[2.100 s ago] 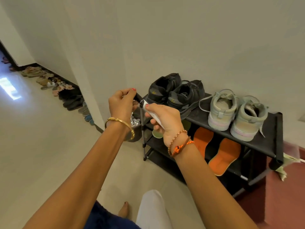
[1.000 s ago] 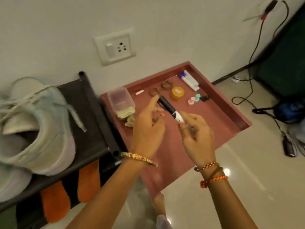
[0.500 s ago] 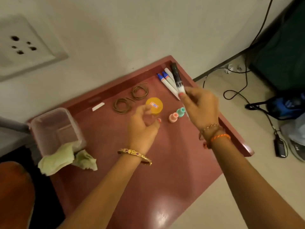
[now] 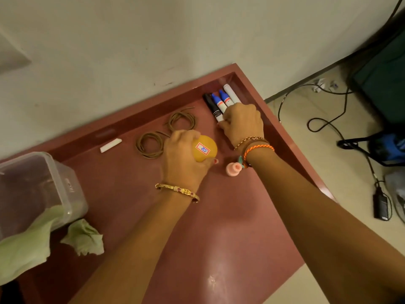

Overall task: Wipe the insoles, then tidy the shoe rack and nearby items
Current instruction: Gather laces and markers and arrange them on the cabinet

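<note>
A dark red tray table (image 4: 219, 216) fills the view. My left hand (image 4: 184, 154) grips a round yellow container (image 4: 205, 149) with a red-and-white label. My right hand (image 4: 241, 122) holds the lower end of a black marker (image 4: 212, 107), laid beside two blue-capped markers (image 4: 221, 100) and a white one (image 4: 231, 94) in the tray's far right corner. Two coils of brown bands (image 4: 151, 144) lie behind my left hand.
A clear plastic box (image 4: 37, 189) with a green cloth (image 4: 32, 244) hanging out stands at the left. A white chalk piece (image 4: 110, 145) and a small pink bottle (image 4: 233, 168) lie on the tray. Black cables (image 4: 324, 126) and a charger (image 4: 381, 206) lie on the floor at right.
My right hand has brought the black marker down beside the other markers. My left hand has closed round the yellow container. The view has moved closer to the tray.
</note>
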